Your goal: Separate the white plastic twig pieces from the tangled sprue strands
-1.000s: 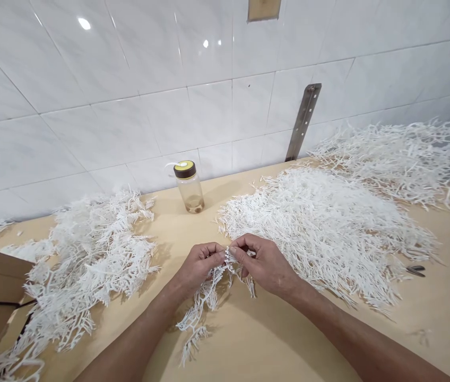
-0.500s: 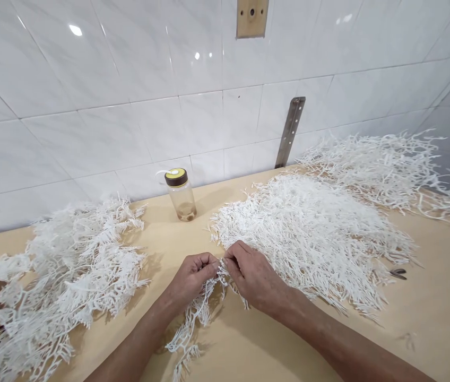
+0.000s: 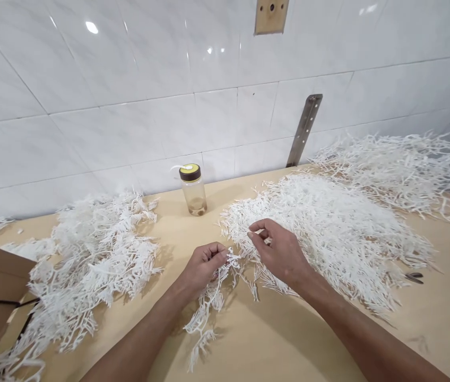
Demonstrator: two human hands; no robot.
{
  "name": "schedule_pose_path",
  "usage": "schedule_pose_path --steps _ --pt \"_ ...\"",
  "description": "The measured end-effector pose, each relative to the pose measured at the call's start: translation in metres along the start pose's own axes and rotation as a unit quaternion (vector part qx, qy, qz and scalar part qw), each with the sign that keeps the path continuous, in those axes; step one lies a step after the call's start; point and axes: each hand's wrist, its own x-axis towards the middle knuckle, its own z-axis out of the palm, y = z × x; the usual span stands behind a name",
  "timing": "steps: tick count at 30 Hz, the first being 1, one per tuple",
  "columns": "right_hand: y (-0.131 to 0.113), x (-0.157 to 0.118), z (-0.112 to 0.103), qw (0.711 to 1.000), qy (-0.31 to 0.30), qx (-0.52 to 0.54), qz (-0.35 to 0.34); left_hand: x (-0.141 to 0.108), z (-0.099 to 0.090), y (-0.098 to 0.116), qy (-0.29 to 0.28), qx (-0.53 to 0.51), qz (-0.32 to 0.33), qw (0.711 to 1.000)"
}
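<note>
One lidded jar (image 3: 193,192) stands between white branching piles (image 3: 328,228).

This looks like a small handwork workshop, or a home room used as one; which cannot be told. A wood-toned worktable (image 3: 280,345) bears heaps of white branching sprigs (image 3: 336,233) against a marbled tile wall (image 3: 141,132) with a perforated metal bracket (image 3: 304,130) and a yellowish wall plate (image 3: 271,21).
</note>
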Motion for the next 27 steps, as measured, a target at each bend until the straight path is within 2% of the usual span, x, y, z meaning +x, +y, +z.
schedule_pose_path --steps 5,7,9,13,19,23,27 --pt "-0.018 -0.006 0.004 0.978 -0.176 0.109 0.031 0.001 0.003 0.002 0.018 -0.002 0.001 1.0" --pt "-0.019 -0.004 0.006 0.967 -0.219 0.12 0.046 0.001 0.004 0.002 0.028 0.008 0.011 1.0" --pt "-0.017 -0.001 0.007 0.961 -0.238 0.129 0.065 0.001 0.005 0.002 0.032 0.022 0.018 0.999" --pt "-0.011 0.004 0.009 0.96 -0.236 0.133 0.067 0.002 0.005 0.001 0.035 0.052 0.028 0.998" --pt "-0.006 0.006 0.011 0.969 -0.228 0.086 0.024 0.004 0.005 -0.001 0.027 0.089 0.052 0.994" --pt "-0.003 0.0 0.018 0.983 -0.176 0.023 -0.049 0.005 0.005 -0.002 0.025 0.103 0.055 0.993" --pt "0.001 -0.009 0.027 0.984 -0.13 -0.031 -0.121 0.006 0.004 -0.001 0.011 0.11 0.045 0.993"
